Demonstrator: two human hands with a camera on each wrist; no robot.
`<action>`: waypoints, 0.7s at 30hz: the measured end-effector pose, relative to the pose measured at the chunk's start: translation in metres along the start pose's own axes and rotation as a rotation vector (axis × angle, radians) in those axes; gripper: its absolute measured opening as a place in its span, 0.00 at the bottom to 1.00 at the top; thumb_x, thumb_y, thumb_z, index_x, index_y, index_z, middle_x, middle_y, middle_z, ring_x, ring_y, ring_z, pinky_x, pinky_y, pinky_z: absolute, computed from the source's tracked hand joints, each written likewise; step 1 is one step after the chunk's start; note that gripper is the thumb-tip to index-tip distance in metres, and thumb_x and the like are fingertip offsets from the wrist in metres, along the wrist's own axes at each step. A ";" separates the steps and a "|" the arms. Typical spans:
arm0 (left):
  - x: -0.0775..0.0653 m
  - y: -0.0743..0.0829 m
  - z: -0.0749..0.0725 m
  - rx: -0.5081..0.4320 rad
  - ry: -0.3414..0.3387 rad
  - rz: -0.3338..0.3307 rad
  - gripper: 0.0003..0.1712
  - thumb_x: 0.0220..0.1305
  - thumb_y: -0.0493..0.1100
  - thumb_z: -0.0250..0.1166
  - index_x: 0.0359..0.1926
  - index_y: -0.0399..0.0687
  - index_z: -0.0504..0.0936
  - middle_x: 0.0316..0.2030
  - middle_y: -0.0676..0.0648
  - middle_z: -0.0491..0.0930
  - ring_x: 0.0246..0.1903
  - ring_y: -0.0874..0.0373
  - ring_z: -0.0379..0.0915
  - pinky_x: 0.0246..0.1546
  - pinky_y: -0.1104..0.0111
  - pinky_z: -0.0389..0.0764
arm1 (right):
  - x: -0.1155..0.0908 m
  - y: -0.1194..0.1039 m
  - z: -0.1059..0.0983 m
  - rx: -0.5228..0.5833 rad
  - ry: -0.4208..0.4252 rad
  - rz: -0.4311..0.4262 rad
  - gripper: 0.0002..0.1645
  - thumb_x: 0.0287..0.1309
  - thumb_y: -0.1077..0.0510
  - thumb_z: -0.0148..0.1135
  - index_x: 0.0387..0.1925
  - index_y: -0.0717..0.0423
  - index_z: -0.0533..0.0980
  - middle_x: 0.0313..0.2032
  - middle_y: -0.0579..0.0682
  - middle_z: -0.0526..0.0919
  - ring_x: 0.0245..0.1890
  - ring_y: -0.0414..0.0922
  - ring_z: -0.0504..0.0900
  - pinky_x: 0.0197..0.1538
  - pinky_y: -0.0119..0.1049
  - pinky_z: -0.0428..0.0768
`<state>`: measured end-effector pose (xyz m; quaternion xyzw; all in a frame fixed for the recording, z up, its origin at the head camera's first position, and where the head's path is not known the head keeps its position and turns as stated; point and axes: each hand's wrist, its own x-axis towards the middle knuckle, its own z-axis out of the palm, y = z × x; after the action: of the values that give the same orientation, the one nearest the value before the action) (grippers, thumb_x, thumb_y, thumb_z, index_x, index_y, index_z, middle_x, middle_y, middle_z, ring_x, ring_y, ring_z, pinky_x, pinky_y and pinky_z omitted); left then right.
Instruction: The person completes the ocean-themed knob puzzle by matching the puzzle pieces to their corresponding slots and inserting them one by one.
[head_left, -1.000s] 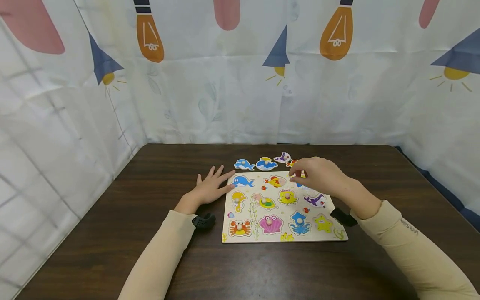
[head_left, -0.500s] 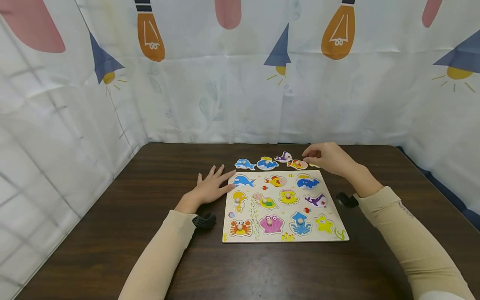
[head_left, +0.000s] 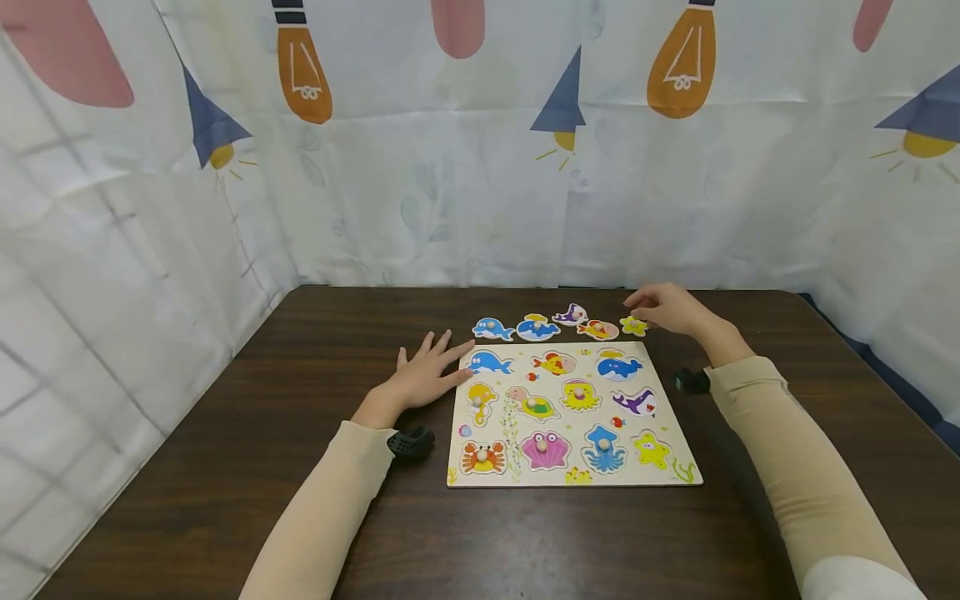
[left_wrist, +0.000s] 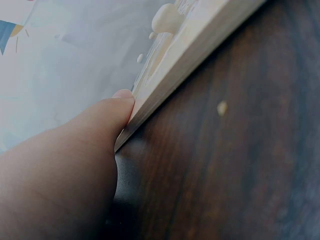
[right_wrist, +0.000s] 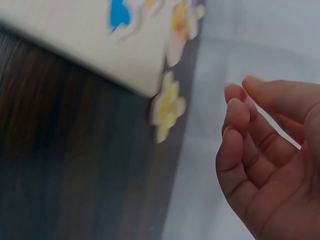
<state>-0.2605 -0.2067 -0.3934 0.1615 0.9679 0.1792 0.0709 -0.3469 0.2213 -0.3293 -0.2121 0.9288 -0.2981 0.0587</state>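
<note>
Dark table (head_left: 420,533), puzzle board (head_left: 566,422) touching left hand (head_left: 420,377), star (head_left: 633,326) near right hand (head_left: 672,311)

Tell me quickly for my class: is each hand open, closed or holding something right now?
Left hand: open, fingers spread, touching the puzzle board.
Right hand: open, fingers loosely curled, holding nothing, near the yellow star piece.
</note>
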 end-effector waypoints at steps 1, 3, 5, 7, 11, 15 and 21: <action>0.000 0.000 0.000 0.000 0.001 0.000 0.39 0.78 0.66 0.50 0.82 0.64 0.53 0.81 0.40 0.39 0.79 0.37 0.27 0.67 0.28 0.30 | 0.001 0.004 0.000 -0.005 -0.003 0.011 0.19 0.75 0.64 0.56 0.59 0.74 0.76 0.48 0.68 0.83 0.41 0.60 0.81 0.46 0.51 0.82; 0.000 0.001 0.000 -0.002 0.003 0.001 0.39 0.78 0.66 0.50 0.82 0.63 0.53 0.81 0.40 0.40 0.79 0.37 0.27 0.67 0.28 0.30 | 0.003 0.011 0.001 -0.012 -0.004 0.042 0.18 0.74 0.65 0.56 0.58 0.74 0.76 0.49 0.68 0.83 0.41 0.59 0.82 0.48 0.51 0.83; 0.000 0.001 0.001 -0.002 0.006 0.000 0.39 0.78 0.66 0.50 0.82 0.64 0.53 0.81 0.40 0.40 0.79 0.37 0.27 0.67 0.28 0.30 | 0.005 0.016 0.002 -0.015 -0.006 0.071 0.17 0.74 0.65 0.56 0.57 0.74 0.77 0.48 0.67 0.82 0.40 0.57 0.82 0.48 0.51 0.82; 0.000 0.001 0.001 -0.008 0.006 -0.001 0.39 0.78 0.66 0.50 0.82 0.63 0.53 0.81 0.40 0.39 0.79 0.37 0.27 0.67 0.28 0.29 | 0.008 0.020 0.004 -0.019 -0.008 0.094 0.17 0.74 0.64 0.57 0.57 0.73 0.77 0.48 0.67 0.82 0.39 0.56 0.81 0.49 0.52 0.82; -0.001 0.000 0.001 -0.012 0.006 -0.001 0.40 0.78 0.66 0.50 0.82 0.63 0.53 0.81 0.40 0.39 0.79 0.36 0.27 0.67 0.27 0.29 | 0.014 0.022 0.009 -0.035 -0.007 0.136 0.18 0.73 0.62 0.60 0.56 0.72 0.78 0.47 0.66 0.81 0.40 0.56 0.81 0.51 0.55 0.80; -0.001 -0.001 0.002 -0.011 0.008 -0.001 0.39 0.78 0.66 0.50 0.82 0.63 0.53 0.81 0.40 0.39 0.79 0.37 0.27 0.67 0.28 0.29 | 0.017 0.022 0.011 -0.078 -0.012 0.147 0.16 0.71 0.63 0.61 0.53 0.71 0.79 0.47 0.67 0.81 0.45 0.61 0.80 0.53 0.58 0.79; 0.000 0.001 0.001 -0.009 0.008 0.006 0.39 0.78 0.66 0.50 0.82 0.64 0.53 0.81 0.40 0.39 0.79 0.37 0.27 0.67 0.28 0.29 | 0.019 0.021 0.013 -0.117 -0.020 0.170 0.13 0.71 0.64 0.60 0.50 0.71 0.80 0.48 0.68 0.81 0.49 0.64 0.79 0.56 0.59 0.78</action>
<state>-0.2600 -0.2055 -0.3938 0.1633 0.9669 0.1844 0.0671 -0.3686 0.2214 -0.3521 -0.1387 0.9586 -0.2351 0.0806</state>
